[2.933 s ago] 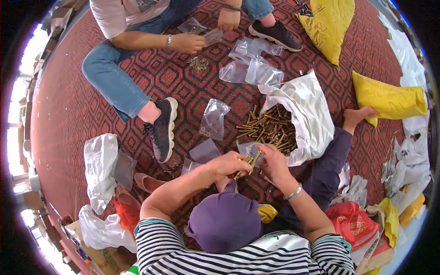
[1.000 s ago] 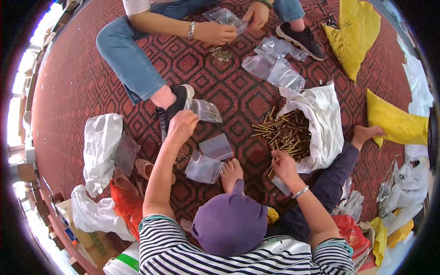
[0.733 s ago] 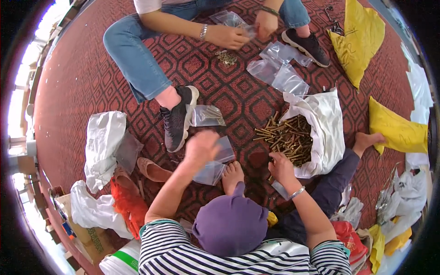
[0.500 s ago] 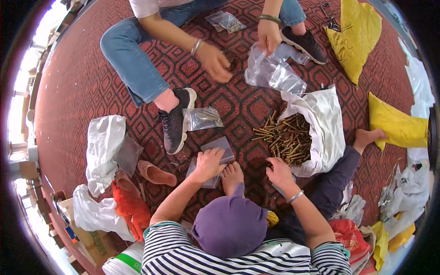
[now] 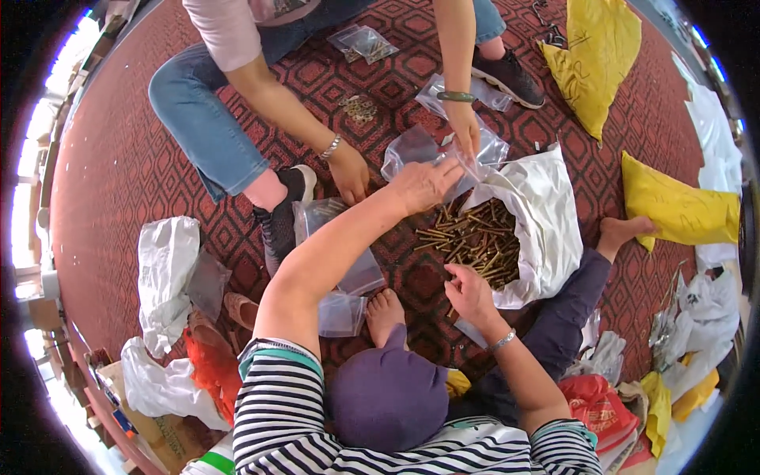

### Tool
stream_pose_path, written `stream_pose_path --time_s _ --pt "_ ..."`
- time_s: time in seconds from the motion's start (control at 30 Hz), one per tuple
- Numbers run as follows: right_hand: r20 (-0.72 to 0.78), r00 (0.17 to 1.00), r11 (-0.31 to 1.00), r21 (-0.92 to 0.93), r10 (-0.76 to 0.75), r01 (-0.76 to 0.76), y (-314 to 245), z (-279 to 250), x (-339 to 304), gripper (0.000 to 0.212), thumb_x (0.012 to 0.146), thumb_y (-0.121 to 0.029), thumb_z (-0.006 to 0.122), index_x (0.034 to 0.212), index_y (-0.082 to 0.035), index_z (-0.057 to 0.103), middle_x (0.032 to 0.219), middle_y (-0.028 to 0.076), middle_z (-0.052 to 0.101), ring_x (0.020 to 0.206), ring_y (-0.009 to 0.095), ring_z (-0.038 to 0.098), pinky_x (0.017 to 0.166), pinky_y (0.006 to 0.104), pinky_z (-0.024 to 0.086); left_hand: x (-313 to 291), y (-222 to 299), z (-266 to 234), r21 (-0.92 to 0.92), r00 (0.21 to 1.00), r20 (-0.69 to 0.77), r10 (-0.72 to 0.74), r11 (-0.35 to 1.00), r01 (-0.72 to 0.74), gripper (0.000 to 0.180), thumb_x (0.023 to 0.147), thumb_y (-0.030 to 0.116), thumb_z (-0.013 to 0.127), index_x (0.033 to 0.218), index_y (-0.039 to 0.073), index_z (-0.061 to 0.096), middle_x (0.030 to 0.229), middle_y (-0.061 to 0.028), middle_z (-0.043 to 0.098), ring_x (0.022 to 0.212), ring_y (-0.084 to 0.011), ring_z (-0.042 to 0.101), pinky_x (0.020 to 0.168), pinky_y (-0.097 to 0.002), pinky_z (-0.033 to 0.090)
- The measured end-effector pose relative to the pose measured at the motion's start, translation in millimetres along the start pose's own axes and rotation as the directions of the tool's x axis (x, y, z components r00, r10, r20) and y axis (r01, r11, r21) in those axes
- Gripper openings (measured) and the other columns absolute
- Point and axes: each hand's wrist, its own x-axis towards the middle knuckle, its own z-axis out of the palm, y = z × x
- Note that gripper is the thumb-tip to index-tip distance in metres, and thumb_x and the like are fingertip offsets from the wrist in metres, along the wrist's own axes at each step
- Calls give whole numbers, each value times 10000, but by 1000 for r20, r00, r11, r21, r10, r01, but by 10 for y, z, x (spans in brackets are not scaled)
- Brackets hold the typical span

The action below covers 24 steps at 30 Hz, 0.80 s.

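Observation:
My left hand [image 5: 427, 186] reaches forward across the carpet, its fingers closed on the edge of a clear plastic bag [image 5: 463, 184]. A co-worker's hand [image 5: 463, 131] touches the same bunch of bags. My right hand [image 5: 470, 294] hovers at the near side of a pile of brass-coloured bolts [image 5: 479, 241], fingers curled; what they hold is hidden. The bolts spill from the mouth of a white woven sack [image 5: 554, 237]. Beside my bare foot lie flat clear bags [image 5: 342, 315]. The co-worker's other hand [image 5: 348, 172] is lowered by a clear bag [image 5: 317, 218] near their shoe.
Small metal rings [image 5: 360, 109] and filled clear bags [image 5: 364, 43] lie on the patterned red carpet. Two yellow sacks [image 5: 598, 63] are on the right. White bags [image 5: 166, 277], a red net bag [image 5: 210, 372] and slippers [image 5: 240, 309] lie at the left.
My left hand has gone from the flat bags by my foot forward to the co-worker's bags. The co-worker's left-side hand has moved from the rings down toward their shoe. My right hand stays by the bolts.

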Motion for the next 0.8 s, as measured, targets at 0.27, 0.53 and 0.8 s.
stream_pose_path --time_s 0.27,0.53,0.8 --pt "-67 997 999 41 36 -33 -26 -220 87 307 731 -59 572 1031 1 579 850 92 611 622 188 546 573 276 443 429 116 274 -12 973 -225 -56 998 55 432 736 162 582 1134 122 420 1056 -89 478 618 -294 602 513 -400 483" --pt "-101 995 996 92 -7 16 -45 -237 107 319 737 -70 565 1049 -5 569 931 104 617 643 206 566 571 289 452 733 -59 244 -122 958 -50 -284 953 276 579 698 147 615 1226 93 384 1177 -104 472 763 -328 601 675 -429 488" --pt "-26 999 989 142 47 -43 -39 -27 -35 321 750 -72 567 1067 -22 574 920 91 621 637 178 562 564 277 453 739 -344 563 -187 938 139 -317 922 339 463 654 118 653 1090 118 498 1049 -115 546 858 -304 589 674 -422 490"
